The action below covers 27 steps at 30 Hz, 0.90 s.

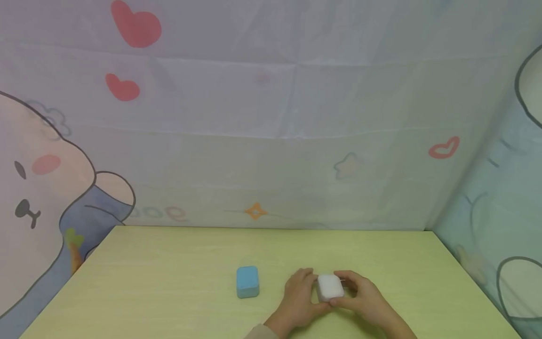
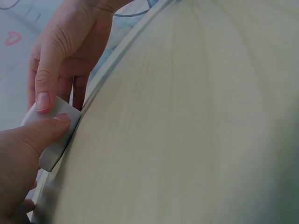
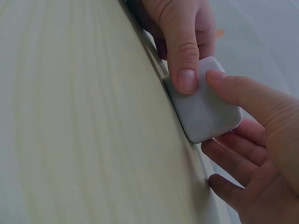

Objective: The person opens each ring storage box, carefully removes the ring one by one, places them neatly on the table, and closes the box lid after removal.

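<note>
A small white block with rounded corners is between my two hands on the table, right of the middle. My left hand holds its left side, with the thumb along the near face. On the other side my right hand grips it, thumb at the near right corner and fingers round the far right. Both thumbs press the near face of the white block in the right wrist view. A thin white line sticks out at its right side; what it is cannot be told. Left of my hands stands a light blue block, untouched.
The pale yellow wood-grain table reaches back to a cloth backdrop printed with hearts and a cartoon bear. A second cloth wall rises along the right side.
</note>
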Each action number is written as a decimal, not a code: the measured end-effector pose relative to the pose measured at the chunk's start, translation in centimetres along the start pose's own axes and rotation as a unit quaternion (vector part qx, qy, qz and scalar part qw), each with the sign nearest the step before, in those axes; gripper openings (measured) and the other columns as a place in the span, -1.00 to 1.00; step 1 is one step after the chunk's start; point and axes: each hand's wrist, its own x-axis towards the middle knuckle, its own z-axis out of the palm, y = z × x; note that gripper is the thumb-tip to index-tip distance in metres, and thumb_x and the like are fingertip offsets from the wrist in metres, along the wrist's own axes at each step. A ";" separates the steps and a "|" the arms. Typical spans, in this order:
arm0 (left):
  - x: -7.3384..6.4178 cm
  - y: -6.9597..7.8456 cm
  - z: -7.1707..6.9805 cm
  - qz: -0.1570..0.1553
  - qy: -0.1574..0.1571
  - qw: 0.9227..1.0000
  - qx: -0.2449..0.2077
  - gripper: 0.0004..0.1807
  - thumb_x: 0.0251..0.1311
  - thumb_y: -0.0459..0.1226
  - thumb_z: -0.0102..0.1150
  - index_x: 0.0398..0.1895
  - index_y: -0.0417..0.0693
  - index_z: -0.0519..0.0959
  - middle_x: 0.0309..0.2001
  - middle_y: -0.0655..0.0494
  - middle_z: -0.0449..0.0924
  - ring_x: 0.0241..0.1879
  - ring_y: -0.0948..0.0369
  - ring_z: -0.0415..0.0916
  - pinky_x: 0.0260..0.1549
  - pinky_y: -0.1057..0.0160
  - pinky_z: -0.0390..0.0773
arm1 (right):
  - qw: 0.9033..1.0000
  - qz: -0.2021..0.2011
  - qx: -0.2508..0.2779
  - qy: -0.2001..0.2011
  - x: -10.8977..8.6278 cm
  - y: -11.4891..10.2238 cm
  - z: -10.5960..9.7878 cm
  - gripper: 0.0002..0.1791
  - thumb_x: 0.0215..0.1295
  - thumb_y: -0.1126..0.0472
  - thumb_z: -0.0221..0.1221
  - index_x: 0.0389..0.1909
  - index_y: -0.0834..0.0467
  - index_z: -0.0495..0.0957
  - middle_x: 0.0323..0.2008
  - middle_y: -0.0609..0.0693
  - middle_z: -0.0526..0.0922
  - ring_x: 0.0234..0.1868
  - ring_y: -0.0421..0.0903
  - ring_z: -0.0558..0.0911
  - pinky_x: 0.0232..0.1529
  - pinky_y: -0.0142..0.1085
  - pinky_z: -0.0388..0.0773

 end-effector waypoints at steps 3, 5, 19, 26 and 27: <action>0.0 0.0 0.1 0.001 0.001 1.000 0.003 -0.26 0.00 0.14 0.31 0.13 -0.18 0.43 0.30 -0.12 0.30 0.34 -0.14 0.16 0.29 -0.22 0.12 | 1.000 -0.005 0.005 -0.007 0.0 0.0 -0.1 -0.26 0.02 0.08 0.39 0.20 0.28 0.36 0.14 0.28 0.50 0.11 0.23 0.52 -0.02 -0.03 0.56; -0.1 0.0 0.2 0.000 0.002 1.000 0.007 -0.27 0.00 0.14 0.31 0.12 -0.16 0.43 0.29 -0.12 0.30 0.34 -0.13 0.15 0.30 -0.22 0.10 | 1.000 -0.004 0.010 -0.012 -0.1 0.1 -0.1 -0.25 0.03 0.07 0.39 0.21 0.29 0.34 0.15 0.27 0.49 0.14 0.24 0.50 0.04 0.02 0.53; -0.2 0.1 0.3 0.004 0.023 1.000 0.007 -0.28 -0.01 0.17 0.29 0.08 -0.15 0.46 0.29 -0.11 0.30 0.35 -0.10 0.14 0.32 -0.23 0.02 | 0.999 -0.023 0.022 -0.037 -0.2 0.1 -0.3 -0.23 0.12 0.09 0.33 0.30 0.29 0.25 0.23 0.30 0.41 0.24 0.31 0.40 0.15 0.16 0.40; -0.3 -0.1 0.4 0.004 0.022 1.000 0.010 -0.26 0.01 0.20 0.25 0.11 -0.13 0.46 0.31 -0.13 0.28 0.36 -0.13 0.12 0.33 -0.23 0.01 | 0.999 -0.024 0.022 -0.032 -0.3 0.0 -0.2 -0.27 0.11 0.10 0.34 0.26 0.29 0.30 0.20 0.28 0.45 0.20 0.26 0.44 0.13 0.13 0.42; -0.2 -0.1 0.5 0.005 0.023 1.000 0.009 -0.26 0.01 0.20 0.25 0.11 -0.13 0.46 0.31 -0.14 0.28 0.36 -0.14 0.11 0.33 -0.23 0.00 | 0.999 -0.026 0.022 -0.032 -0.2 0.0 -0.2 -0.27 0.11 0.10 0.34 0.25 0.29 0.30 0.19 0.29 0.45 0.19 0.27 0.45 0.12 0.14 0.42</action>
